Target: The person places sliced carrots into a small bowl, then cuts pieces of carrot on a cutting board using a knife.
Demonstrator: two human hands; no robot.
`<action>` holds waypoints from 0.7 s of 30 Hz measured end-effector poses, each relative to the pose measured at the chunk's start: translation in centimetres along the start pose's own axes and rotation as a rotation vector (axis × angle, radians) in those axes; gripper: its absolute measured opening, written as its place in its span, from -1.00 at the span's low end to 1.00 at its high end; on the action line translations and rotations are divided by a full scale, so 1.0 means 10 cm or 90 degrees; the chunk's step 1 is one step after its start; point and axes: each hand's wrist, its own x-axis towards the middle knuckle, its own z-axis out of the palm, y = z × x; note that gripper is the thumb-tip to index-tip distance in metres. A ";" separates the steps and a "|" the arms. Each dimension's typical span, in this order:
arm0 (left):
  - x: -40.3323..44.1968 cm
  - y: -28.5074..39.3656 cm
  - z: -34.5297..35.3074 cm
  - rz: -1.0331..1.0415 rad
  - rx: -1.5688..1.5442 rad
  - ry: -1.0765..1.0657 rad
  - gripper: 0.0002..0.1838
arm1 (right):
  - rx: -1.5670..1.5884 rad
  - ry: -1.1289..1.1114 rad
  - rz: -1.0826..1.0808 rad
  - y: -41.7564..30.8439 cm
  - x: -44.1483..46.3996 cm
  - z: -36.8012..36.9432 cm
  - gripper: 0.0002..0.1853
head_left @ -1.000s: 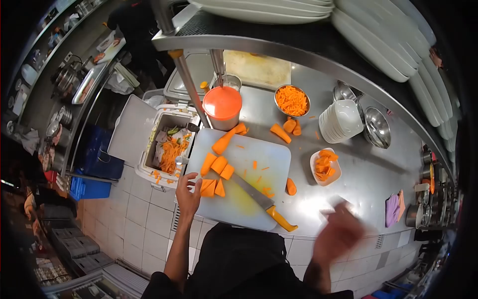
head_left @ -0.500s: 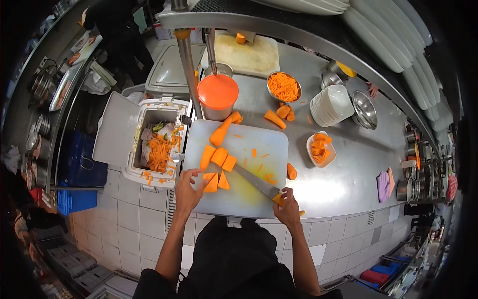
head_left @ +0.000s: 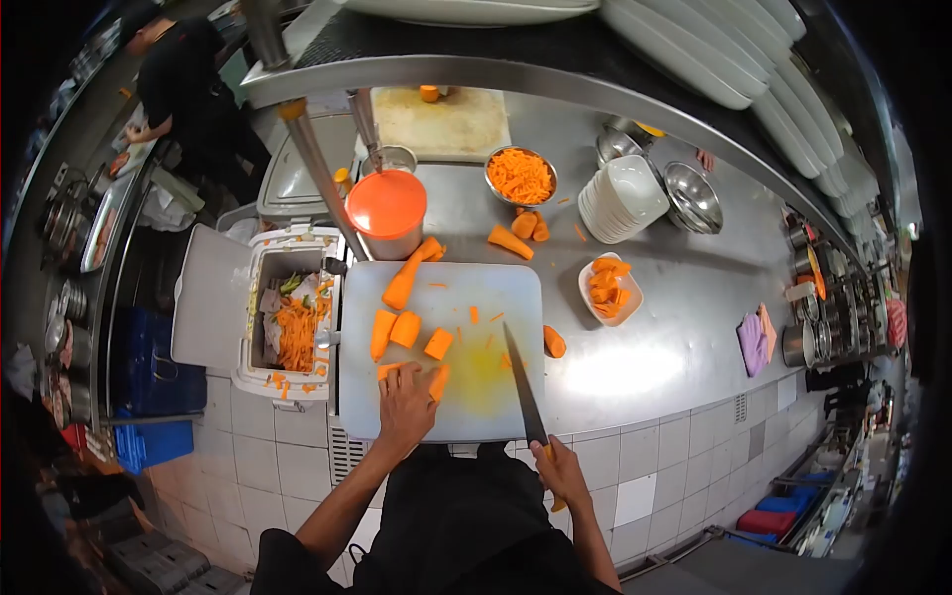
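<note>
My left hand [head_left: 405, 407] is at the near left of the white cutting board [head_left: 451, 283], its fingers curled over cut carrot pieces [head_left: 439, 383] that they partly hide. My right hand [head_left: 563, 470] grips the yellow handle of a kitchen knife [head_left: 526, 395] near the board's right front corner. The blade points away from me, over the right part of the board. Ahead of my left hand lie a short carrot block [head_left: 438, 344], thicker carrot chunks [head_left: 405, 329] and a long peeled carrot [head_left: 401, 283]. Thin carrot shreds and a yellowish stain mark the board.
An open white bin [head_left: 248, 337] with peelings stands left of the board. Behind are an orange-lidded container [head_left: 387, 210], a bowl of carrot strips [head_left: 521, 177] and stacked white bowls [head_left: 620, 203]. A metal shelf [head_left: 416, 74] hangs overhead. Another person [head_left: 188, 94] stands far left.
The knife has swung away from the carrot chunks to the right, and its handle is nearer me. My left hand has come down over the cut pieces. The camera view has shifted.
</note>
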 end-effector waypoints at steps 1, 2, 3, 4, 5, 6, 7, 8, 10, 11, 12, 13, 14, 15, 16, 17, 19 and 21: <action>-0.02 0.03 0.01 0.036 0.002 -0.025 -0.40 | -0.066 0.031 -0.051 0.25 0.03 0.03 -0.57; -0.03 0.01 0.09 0.046 0.002 -0.030 -0.40 | -0.059 0.038 -0.045 0.33 -0.03 0.03 -0.57; -0.03 -0.05 0.22 0.108 -0.036 -0.048 -0.41 | -0.095 0.025 -0.055 0.39 -0.07 0.02 -0.56; 0.00 -0.06 0.25 0.170 -0.074 -0.065 -0.42 | -0.131 0.011 -0.065 0.40 -0.10 0.02 -0.56; 0.04 -0.06 0.29 0.176 -0.073 -0.070 -0.42 | -0.125 0.015 -0.061 0.40 -0.12 0.01 -0.56; 0.09 -0.08 0.33 0.180 -0.111 -0.079 -0.43 | -0.070 0.002 -0.026 0.39 -0.14 0.00 -0.57; 0.14 -0.07 0.34 0.182 -0.150 -0.088 -0.45 | -0.016 -0.012 0.009 0.37 -0.15 -0.01 -0.57; 0.19 -0.01 0.25 0.186 -0.149 -0.092 -0.45 | -0.011 -0.009 0.012 0.37 -0.12 -0.03 -0.57; 0.25 0.13 0.10 0.116 -0.256 -0.095 -0.47 | -0.043 -0.046 -0.001 0.34 -0.01 -0.09 -0.63; 0.25 0.17 0.12 0.119 -0.254 -0.098 -0.47 | -0.040 -0.044 0.000 0.31 0.01 -0.10 -0.63; 0.23 0.19 0.14 0.080 -0.248 -0.071 -0.49 | 0.017 -0.038 -0.020 0.27 0.02 -0.09 -0.66; 0.21 0.20 0.16 0.043 -0.241 -0.046 -0.51 | 0.075 -0.031 -0.039 0.25 0.01 -0.06 -0.68; 0.20 0.18 0.22 0.047 -0.239 -0.052 -0.51 | 0.081 -0.028 -0.037 0.26 0.01 -0.04 -0.68; 0.20 0.18 0.27 0.037 -0.269 -0.062 -0.51 | 0.107 0.002 -0.048 0.29 0.02 -0.01 -0.70; 0.21 0.18 0.32 0.027 -0.299 -0.072 -0.51 | 0.133 0.033 -0.060 0.31 0.02 0.01 -0.72; 0.20 0.17 0.36 0.032 -0.299 -0.076 -0.51 | 0.137 0.038 -0.057 0.34 0.03 0.02 -0.72; 0.22 0.24 0.35 0.118 -0.265 -0.139 -0.50 | 0.210 0.025 0.012 0.35 0.02 0.03 -0.71; 0.18 0.28 0.39 0.107 -0.272 -0.135 -0.48 | 0.226 0.017 0.037 0.32 -0.03 0.05 -0.69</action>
